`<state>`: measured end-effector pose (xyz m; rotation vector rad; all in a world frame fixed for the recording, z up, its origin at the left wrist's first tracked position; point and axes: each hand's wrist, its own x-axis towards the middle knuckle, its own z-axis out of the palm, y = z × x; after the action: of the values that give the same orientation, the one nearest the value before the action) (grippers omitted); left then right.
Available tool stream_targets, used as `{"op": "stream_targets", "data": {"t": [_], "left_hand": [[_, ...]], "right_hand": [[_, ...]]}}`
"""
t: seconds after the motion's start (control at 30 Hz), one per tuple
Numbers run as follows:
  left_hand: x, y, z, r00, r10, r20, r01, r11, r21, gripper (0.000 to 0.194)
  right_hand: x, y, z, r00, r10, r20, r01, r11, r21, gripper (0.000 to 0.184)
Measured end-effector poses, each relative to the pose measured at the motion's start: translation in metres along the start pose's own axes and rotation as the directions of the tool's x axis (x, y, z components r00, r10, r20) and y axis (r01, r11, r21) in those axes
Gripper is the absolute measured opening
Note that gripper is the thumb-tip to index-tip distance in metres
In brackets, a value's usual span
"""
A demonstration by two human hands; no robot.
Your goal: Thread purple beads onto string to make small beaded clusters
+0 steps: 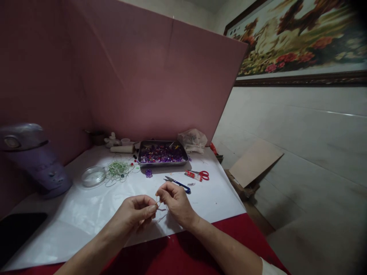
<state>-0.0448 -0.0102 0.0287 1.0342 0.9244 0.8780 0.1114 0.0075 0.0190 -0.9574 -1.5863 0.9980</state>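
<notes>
Over the front of the white table covering, my left hand pinches a thin pale cord between thumb and forefinger. My right hand, just to its right, is closed in a pinch on the same cord, its fingertips close to the left ones. Part of the cord loops between the two hands; its finer detail is too small to make out. Just beyond my right hand lie dark blue thread snips. A purple flower-shaped bead piece rests farther back.
A dark tray of purple beads stands at the back, beside a clear plastic bag. Red-handled scissors and a red lighter lie right. Left are tangled green cord, a clear round dish and a purple bottle.
</notes>
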Motion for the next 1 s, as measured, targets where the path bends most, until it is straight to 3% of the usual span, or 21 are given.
{"op": "stream_targets", "data": {"t": [0.13, 0.2, 0.3, 0.47, 0.63, 0.87, 1.0], "left_hand": [[-0.003, 0.005, -0.001, 0.978, 0.204, -0.053, -0.200, 0.977, 0.078, 0.019], [-0.004, 0.008, -0.002, 0.966, 0.248, -0.071, -0.241, 0.966, 0.095, 0.017], [-0.005, 0.008, -0.004, 0.969, 0.227, -0.095, -0.222, 0.973, 0.057, 0.012], [-0.002, 0.006, -0.007, 0.947, 0.130, -0.295, -0.160, 0.984, -0.078, 0.011], [-0.001, 0.006, -0.006, 0.940, 0.034, -0.340, -0.105, 0.975, -0.195, 0.016], [-0.002, 0.009, 0.001, 0.951, -0.015, -0.309, -0.079, 0.954, -0.288, 0.020], [-0.003, 0.011, 0.001, 0.936, -0.014, -0.353, -0.086, 0.960, -0.267, 0.022]], "right_hand": [[-0.001, 0.013, 0.006, 0.999, 0.038, 0.032, -0.038, 0.999, -0.024, 0.014], [-0.001, 0.018, 0.009, 0.996, 0.055, 0.071, -0.050, 0.997, -0.058, 0.013], [-0.004, 0.017, 0.010, 0.995, 0.032, 0.094, -0.015, 0.983, -0.184, 0.014], [-0.017, 0.002, 0.012, 0.985, -0.168, -0.037, 0.141, 0.912, -0.385, 0.019], [-0.026, -0.006, 0.017, 0.990, -0.139, -0.005, 0.129, 0.930, -0.344, 0.025], [-0.021, -0.005, 0.030, 1.000, 0.018, 0.018, -0.013, 0.973, -0.231, 0.008], [-0.018, -0.002, 0.027, 1.000, -0.002, -0.017, -0.001, 0.985, -0.173, 0.017]]}}
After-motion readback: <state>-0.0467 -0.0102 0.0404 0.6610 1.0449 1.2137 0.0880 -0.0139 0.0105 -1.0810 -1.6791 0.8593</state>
